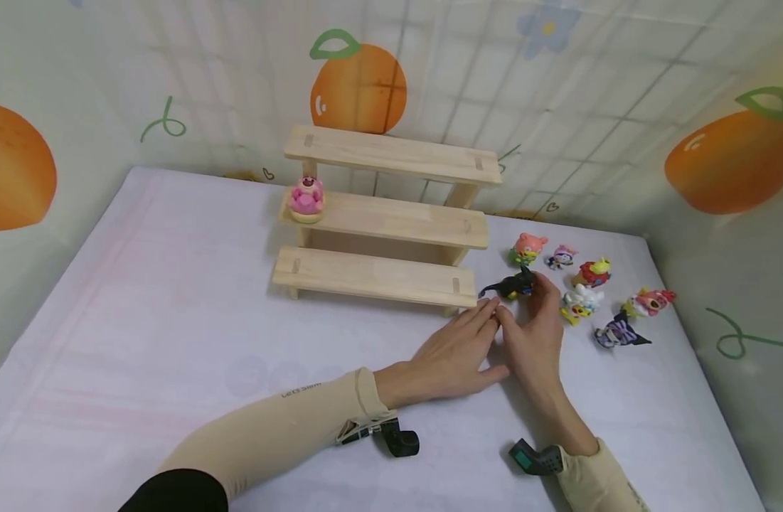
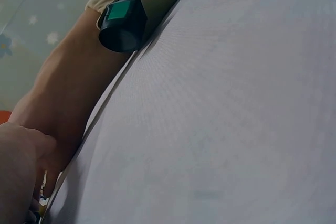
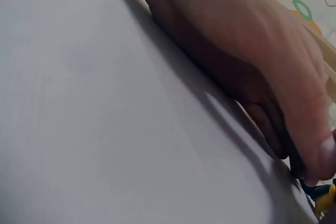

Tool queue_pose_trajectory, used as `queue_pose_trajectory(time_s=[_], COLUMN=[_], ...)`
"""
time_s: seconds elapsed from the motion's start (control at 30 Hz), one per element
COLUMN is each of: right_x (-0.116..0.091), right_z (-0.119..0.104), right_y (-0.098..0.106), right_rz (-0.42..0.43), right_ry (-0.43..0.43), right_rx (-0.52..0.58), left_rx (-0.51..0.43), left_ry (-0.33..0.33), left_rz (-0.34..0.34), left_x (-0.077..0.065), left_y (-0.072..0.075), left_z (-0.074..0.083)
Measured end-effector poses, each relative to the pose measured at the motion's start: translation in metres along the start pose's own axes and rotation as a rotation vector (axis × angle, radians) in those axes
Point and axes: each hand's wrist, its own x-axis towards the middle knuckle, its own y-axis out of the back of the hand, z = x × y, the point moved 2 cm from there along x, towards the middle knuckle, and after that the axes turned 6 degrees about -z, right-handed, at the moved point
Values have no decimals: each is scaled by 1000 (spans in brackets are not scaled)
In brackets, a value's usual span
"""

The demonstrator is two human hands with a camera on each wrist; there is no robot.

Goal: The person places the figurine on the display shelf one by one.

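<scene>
1. Black figurine (image 1: 511, 286) — yellow low down, its slim, curved tip pointing left.
2. It is just beside the wooden stand (image 1: 375, 277), at the right hand's (image 1: 535, 341) fingers — near the left hand (image 1: 455, 359).

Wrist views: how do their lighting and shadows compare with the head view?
Head view: bright, though the black figurine shows little detail. Left wrist view: dimmer, the white tablecloth greyed and faintly streaked. Right wrist view: also dim, a soft shadow crossing the tablecloth diagonally.
</scene>
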Motion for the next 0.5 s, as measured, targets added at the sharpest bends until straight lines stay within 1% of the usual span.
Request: queue_pose_trajectory(time_s=[0.1,0.2,0.27,0.33,0.5], right_x=[2,4,4,3,-3], right_z=[0,1,0,-1,-3], right_y=[0,-1,-2,-3,-1], right_rz=[5,28,49,66,74], right_ry=[18,7,1,-2,-17], right_rx=[64,127,141,132,49], left_rx=[-8,-12,-9,-9,-31], left_ry=[-4,-1,10,20,25], left_rz=[7,13,16,18,4], left_x=[0,-1,-1,-2,-1], left_y=[1,2,2,3,3], left_z=[0,0,-1,-1,1])
